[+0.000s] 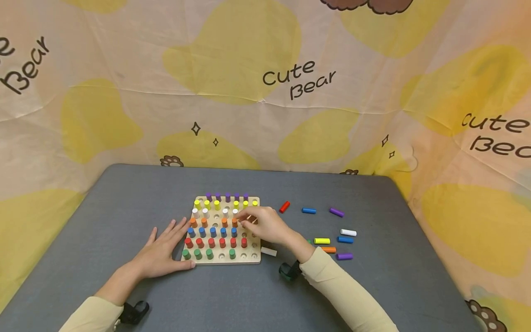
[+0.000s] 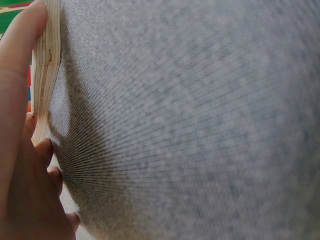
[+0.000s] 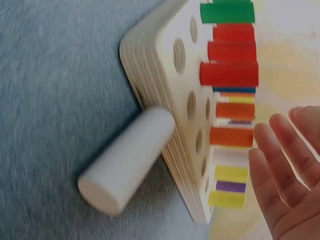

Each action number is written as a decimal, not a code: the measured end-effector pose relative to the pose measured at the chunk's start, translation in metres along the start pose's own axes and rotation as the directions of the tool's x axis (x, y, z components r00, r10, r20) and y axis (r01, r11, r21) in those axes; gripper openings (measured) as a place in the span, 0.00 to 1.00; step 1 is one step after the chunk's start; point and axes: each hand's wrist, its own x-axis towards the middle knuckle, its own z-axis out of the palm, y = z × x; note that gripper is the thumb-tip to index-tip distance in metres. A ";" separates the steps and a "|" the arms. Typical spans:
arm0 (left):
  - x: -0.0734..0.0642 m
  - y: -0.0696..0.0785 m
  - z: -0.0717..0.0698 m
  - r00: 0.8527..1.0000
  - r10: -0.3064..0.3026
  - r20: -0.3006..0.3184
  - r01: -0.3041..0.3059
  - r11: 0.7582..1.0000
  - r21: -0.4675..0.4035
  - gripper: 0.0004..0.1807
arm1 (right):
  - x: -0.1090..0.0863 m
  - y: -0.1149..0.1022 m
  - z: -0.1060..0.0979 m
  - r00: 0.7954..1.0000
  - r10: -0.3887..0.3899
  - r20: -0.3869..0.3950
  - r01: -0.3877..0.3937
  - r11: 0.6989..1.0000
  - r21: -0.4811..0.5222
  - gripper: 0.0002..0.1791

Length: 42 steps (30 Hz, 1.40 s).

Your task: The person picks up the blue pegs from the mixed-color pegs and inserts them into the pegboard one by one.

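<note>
A wooden pegboard [image 1: 249,261] stands on the table with rows of coloured pegs in its holes. My left hand [image 1: 163,253] lies spread at its left side, thumb against the front-left corner; the board's layered edge [image 2: 47,65] meets that thumb in the left wrist view. My right hand [image 1: 265,224] reaches over the board's right side. Its bent fingertips are beside a white peg [image 1: 235,212] and an orange peg [image 1: 234,222]. In the right wrist view, the fingers [image 3: 280,175] are close to an orange peg [image 3: 231,136], and no held peg is visible.
A loose white peg [image 3: 125,162] lies by the board's right edge. Further right are scattered pegs, among them a red one [image 1: 284,206], a yellow one [image 1: 321,241] and a purple one [image 1: 344,256]. A patterned cloth [image 1: 232,115] hangs behind the grey table [image 1: 145,198].
</note>
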 end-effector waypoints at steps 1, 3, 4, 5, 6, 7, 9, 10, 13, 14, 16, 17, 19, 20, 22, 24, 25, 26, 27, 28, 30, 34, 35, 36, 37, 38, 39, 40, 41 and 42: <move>0.000 0.000 0.000 1.000 0.000 0.000 0.000 1.000 -0.002 0.59 | -0.001 0.001 -0.002 1.000 -0.001 -0.011 0.001 1.000 0.001 0.11; 0.000 0.001 0.000 1.000 0.001 -0.001 -0.001 1.000 -0.006 0.59 | -0.002 0.004 -0.006 0.999 -0.011 -0.033 0.010 1.000 -0.011 0.10; 0.000 0.001 -0.001 1.000 0.002 -0.002 -0.002 1.000 -0.009 0.59 | -0.003 0.005 -0.008 0.999 -0.017 -0.046 0.017 1.000 -0.015 0.10; 0.000 0.001 -0.001 1.000 0.003 -0.002 -0.003 1.000 -0.010 0.59 | -0.004 0.006 -0.010 0.998 -0.024 -0.057 0.023 1.000 -0.018 0.10; -0.001 0.001 -0.001 1.000 0.003 -0.002 -0.003 1.000 -0.010 0.59 | -0.005 0.007 -0.012 0.997 -0.029 -0.066 0.028 0.999 -0.019 0.10; -0.001 0.001 -0.001 1.000 0.003 -0.003 -0.003 1.000 -0.009 0.59 | -0.006 0.009 -0.015 0.997 -0.035 -0.073 0.034 0.999 -0.016 0.10; -0.001 0.001 -0.001 1.000 0.002 -0.003 -0.002 1.000 -0.008 0.59 | -0.008 0.012 -0.019 0.995 -0.047 -0.087 0.047 0.999 -0.011 0.10; -0.001 0.001 -0.001 1.000 0.002 -0.003 -0.002 1.000 -0.007 0.59 | -0.009 0.014 -0.021 0.994 -0.050 -0.094 0.049 0.999 -0.013 0.11; -0.001 0.001 -0.001 1.000 0.002 -0.005 -0.002 1.000 -0.007 0.59 | -0.013 0.022 -0.028 0.992 -0.038 -0.118 0.037 0.999 -0.007 0.11; -0.001 0.001 -0.001 1.000 0.003 -0.005 -0.003 1.000 -0.008 0.59 | -0.014 0.024 -0.031 0.992 -0.026 -0.127 0.026 1.000 -0.006 0.11; -0.001 0.001 -0.001 1.000 0.004 -0.005 -0.004 1.000 -0.009 0.59 | -0.017 0.029 -0.036 0.989 0.005 -0.147 -0.003 1.000 0.014 0.12; -0.001 0.001 -0.001 1.000 0.004 -0.005 -0.004 1.000 -0.008 0.59 | -0.018 0.031 -0.039 0.987 0.022 -0.158 -0.019 1.000 0.023 0.12; -0.001 0.001 -0.001 1.000 0.004 -0.004 -0.004 1.000 -0.007 0.59 | -0.022 0.036 -0.046 0.982 0.053 -0.179 -0.047 0.998 0.039 0.12; 0.000 0.001 -0.001 1.000 0.003 -0.004 -0.003 1.000 -0.005 0.59 | -0.023 0.038 -0.049 0.979 0.065 -0.191 -0.058 0.997 0.045 0.13; 0.000 0.001 -0.001 1.000 0.003 -0.003 -0.003 1.000 -0.001 0.59 | -0.026 0.043 -0.056 0.972 0.090 -0.215 -0.081 0.996 0.048 0.12; 0.000 0.000 -0.001 1.000 0.003 -0.003 -0.003 1.000 0.002 0.59 | -0.030 0.049 -0.063 0.965 0.111 -0.236 -0.101 0.993 0.056 0.12; 0.000 0.000 -0.001 1.000 0.003 -0.004 -0.003 1.000 0.004 0.59 | -0.032 0.052 -0.067 0.962 0.121 -0.246 -0.109 0.992 0.059 0.12; 0.000 0.000 0.000 1.000 0.003 -0.004 -0.003 1.000 0.005 0.59 | -0.033 0.055 -0.070 0.958 0.130 -0.256 -0.117 0.991 0.066 0.12; 0.000 0.000 0.000 1.000 0.003 -0.004 -0.003 1.000 0.006 0.59 | -0.035 0.058 -0.073 0.954 0.140 -0.265 -0.127 0.990 0.066 0.13; 0.000 0.000 -0.001 1.000 0.003 -0.004 -0.003 1.000 0.006 0.59 | -0.037 0.061 -0.075 0.950 0.150 -0.273 -0.136 0.988 0.070 0.13; 0.000 0.000 -0.001 1.000 0.002 -0.003 -0.002 1.000 0.005 0.59 | -0.041 0.068 -0.080 0.943 0.172 -0.285 -0.158 0.985 0.072 0.13; 0.000 0.001 -0.001 1.000 0.002 -0.001 -0.002 1.000 -0.001 0.59 | -0.049 0.080 -0.085 0.932 0.226 -0.284 -0.220 0.974 0.054 0.15; 0.000 0.001 -0.001 1.000 0.003 -0.001 -0.003 1.000 -0.003 0.59 | -0.050 0.083 -0.086 0.929 0.239 -0.281 -0.235 0.971 0.050 0.15; 0.000 0.001 -0.001 1.000 0.004 -0.001 -0.004 1.000 -0.006 0.59 | -0.052 0.086 -0.086 0.928 0.247 -0.278 -0.245 0.969 0.045 0.16; 0.000 0.001 -0.001 1.000 0.004 -0.002 -0.004 1.000 -0.007 0.59 | -0.054 0.088 -0.087 0.927 0.258 -0.272 -0.256 0.966 0.043 0.16; 0.000 0.001 -0.001 1.000 0.005 -0.004 -0.005 1.000 -0.008 0.59 | -0.056 0.090 -0.087 0.927 0.266 -0.265 -0.264 0.963 0.044 0.16; 0.000 0.001 -0.001 1.000 0.005 -0.004 -0.005 1.000 -0.010 0.59 | -0.057 0.092 -0.088 0.926 0.275 -0.259 -0.274 0.961 0.043 0.16; 0.000 0.000 0.000 1.000 0.006 -0.005 -0.006 1.000 -0.011 0.59 | -0.059 0.094 -0.088 0.925 0.284 -0.252 -0.283 0.958 0.040 0.17; 0.000 0.000 0.000 1.000 0.006 -0.006 -0.006 1.000 -0.010 0.59 | -0.060 0.096 -0.089 0.925 0.291 -0.246 -0.291 0.956 0.038 0.17; 0.000 0.000 0.000 1.000 0.006 -0.006 -0.006 1.000 -0.010 0.59 | -0.062 0.098 -0.089 0.924 0.299 -0.238 -0.300 0.953 0.034 0.17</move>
